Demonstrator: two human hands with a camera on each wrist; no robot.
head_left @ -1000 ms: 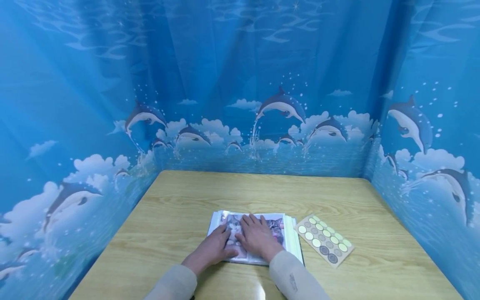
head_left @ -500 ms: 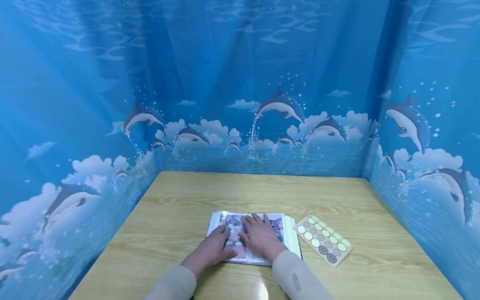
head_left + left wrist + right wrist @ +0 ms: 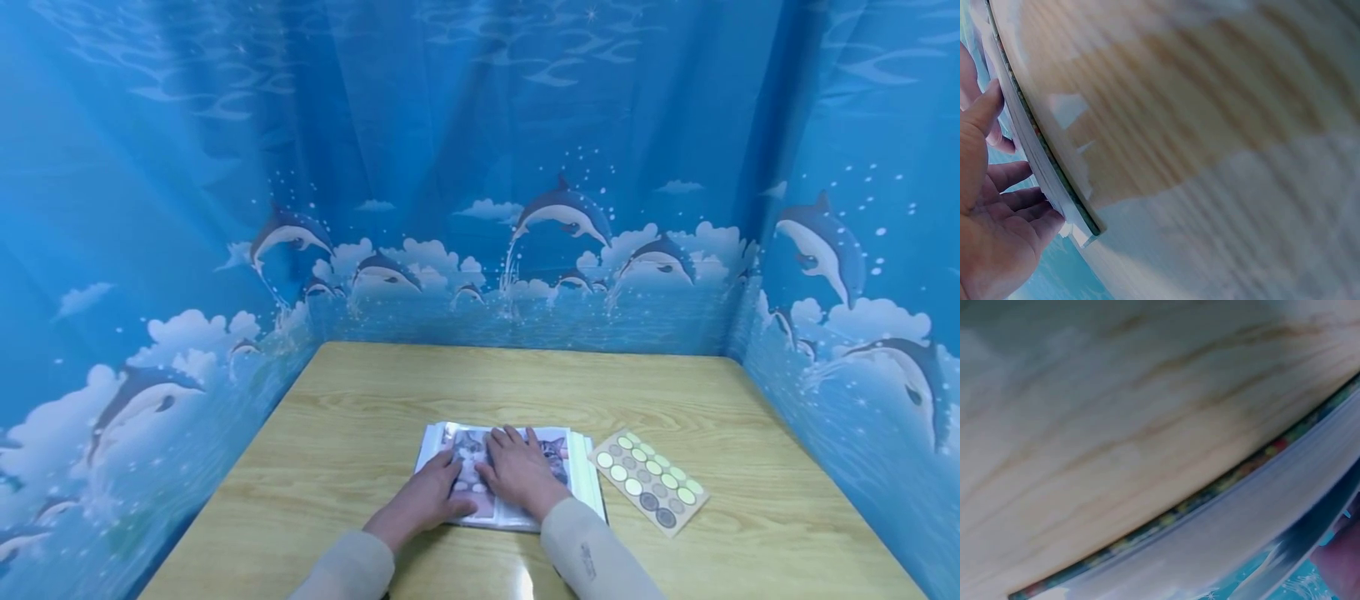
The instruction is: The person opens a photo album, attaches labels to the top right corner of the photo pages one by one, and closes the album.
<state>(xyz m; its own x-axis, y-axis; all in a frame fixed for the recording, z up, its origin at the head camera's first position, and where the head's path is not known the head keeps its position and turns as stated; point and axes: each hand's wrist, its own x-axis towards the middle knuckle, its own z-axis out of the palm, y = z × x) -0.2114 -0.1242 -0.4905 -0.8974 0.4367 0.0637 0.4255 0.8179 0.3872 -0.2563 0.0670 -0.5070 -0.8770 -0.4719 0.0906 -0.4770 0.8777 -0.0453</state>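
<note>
right hand (image 3: 519, 473) shifted, cat photo (image 3: 555, 455) part-hidden

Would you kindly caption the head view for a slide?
Left hand and right hand rest on an open, white-paged book of cat pictures, beside a tan rectangular card of circles.

At lower centre of the head view, the left hand (image 3: 429, 493) and right hand (image 3: 517, 469) block the middle of the open album (image 3: 583, 471). Bare surface (image 3: 420, 383) leaves passage above and left; a card of discs (image 3: 649, 483) obstructs just right. Curtains (image 3: 450, 125) bound the back and sides.
</note>
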